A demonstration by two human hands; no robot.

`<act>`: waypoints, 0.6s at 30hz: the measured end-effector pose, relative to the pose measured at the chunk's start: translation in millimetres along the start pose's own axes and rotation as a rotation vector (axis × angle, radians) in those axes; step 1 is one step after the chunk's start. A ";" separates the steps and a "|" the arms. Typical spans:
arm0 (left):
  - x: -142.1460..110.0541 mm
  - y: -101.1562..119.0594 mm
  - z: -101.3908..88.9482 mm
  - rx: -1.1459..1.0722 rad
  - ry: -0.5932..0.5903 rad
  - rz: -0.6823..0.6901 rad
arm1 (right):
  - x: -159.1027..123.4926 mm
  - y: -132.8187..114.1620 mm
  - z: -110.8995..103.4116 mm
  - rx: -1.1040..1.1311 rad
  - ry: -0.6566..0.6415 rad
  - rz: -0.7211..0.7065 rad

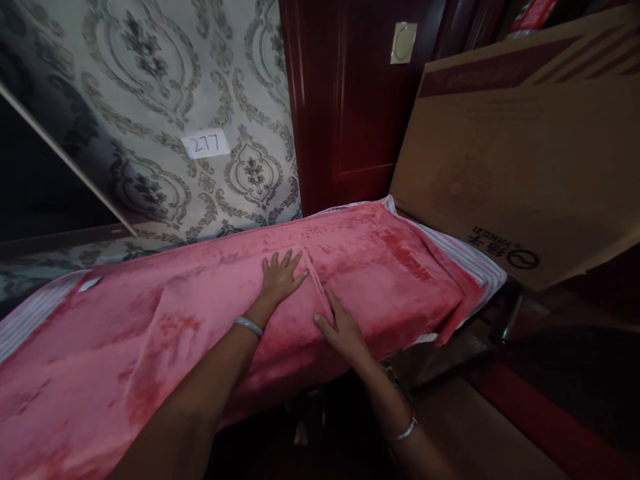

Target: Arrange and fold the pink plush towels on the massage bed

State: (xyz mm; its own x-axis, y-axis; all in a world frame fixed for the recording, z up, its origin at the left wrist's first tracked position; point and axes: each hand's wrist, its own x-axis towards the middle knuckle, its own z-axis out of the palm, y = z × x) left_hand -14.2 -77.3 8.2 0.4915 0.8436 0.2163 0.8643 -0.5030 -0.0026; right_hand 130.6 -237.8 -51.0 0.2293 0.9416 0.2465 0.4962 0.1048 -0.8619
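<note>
A plush pink blanket (210,300) covers a long surface that runs from lower left to the right. My left hand (281,275) lies flat on it with fingers spread, a pale bangle on the wrist. My right hand (341,327) rests beside it, fingers stretched out along a raised fold (318,288) in the blanket. Neither hand holds anything. A striped sheet (465,257) shows under the blanket at its right end.
A large cardboard box (520,153) leans at the right, close to the blanket's end. A dark red wooden door (350,100) stands behind. Patterned wallpaper carries a paper label reading 277 (205,143). Dark floor lies at lower right.
</note>
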 end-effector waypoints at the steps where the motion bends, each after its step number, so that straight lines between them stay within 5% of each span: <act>1: -0.3 0.5 0.7 0.000 -0.003 -0.002 | 0.4 -0.5 -0.8 0.009 -0.008 -0.001; 12: 4.1 -14.8 -22.1 -0.235 -0.133 -0.028 | 3.1 -2.9 -15.5 0.091 -0.084 0.110; 15: -23.3 -31.0 -32.9 -0.304 -0.129 0.082 | 3.7 0.1 -19.1 0.161 -0.089 0.132; 18: -84.6 -51.1 -41.8 -0.307 -0.054 0.213 | 3.4 4.9 -19.6 0.191 -0.085 0.143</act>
State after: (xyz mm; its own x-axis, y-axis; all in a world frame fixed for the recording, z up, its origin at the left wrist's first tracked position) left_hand -104.4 -130.9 30.9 0.6692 0.7183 0.1903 0.6737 -0.6946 0.2525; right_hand 150.2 -240.4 -45.7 0.2111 0.9738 0.0845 0.2943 0.0191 -0.9555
